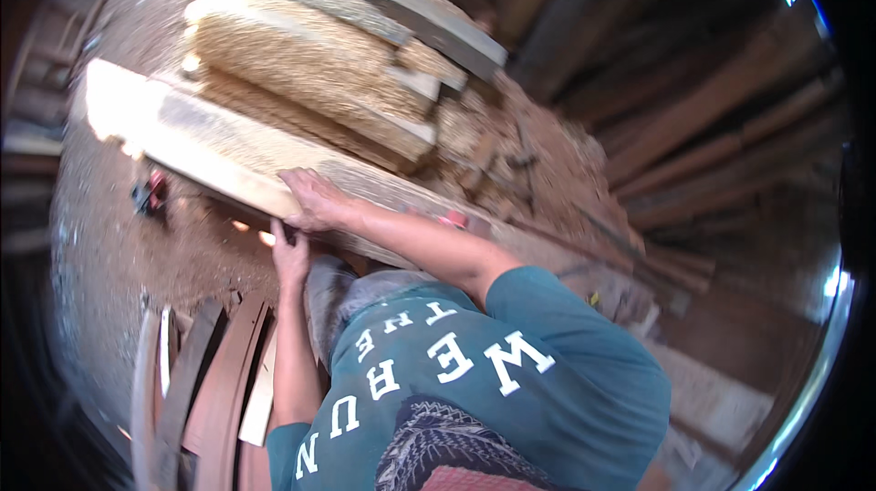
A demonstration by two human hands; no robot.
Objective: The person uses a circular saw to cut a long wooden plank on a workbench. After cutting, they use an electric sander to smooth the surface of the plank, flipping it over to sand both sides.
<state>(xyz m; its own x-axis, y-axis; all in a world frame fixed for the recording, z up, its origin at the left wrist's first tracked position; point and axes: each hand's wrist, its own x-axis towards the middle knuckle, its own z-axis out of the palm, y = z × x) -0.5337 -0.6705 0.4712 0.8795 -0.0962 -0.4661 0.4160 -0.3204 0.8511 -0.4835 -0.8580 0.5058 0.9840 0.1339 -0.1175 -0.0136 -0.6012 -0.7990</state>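
Observation:
A long pale wooden plank (219,151) runs slantwise in front of my body, from the far left toward the right. My right hand (315,201) lies on its upper face, fingers spread toward the left end. Just below, my left hand (291,255) is closed on the plank's near edge, its fingertips partly hidden. The plank's left end is washed out by bright sunlight. Close to my right forearm, a small red object (453,218) sits on the wood, too blurred to identify.
Beyond the plank rises a stack of sawdust-covered timber (310,62). A red and black tool-like object (150,193) rests on the dirt floor (182,258) at left. Offcut boards (219,391) lean at lower left. Dark lumber (730,140) fills the right side.

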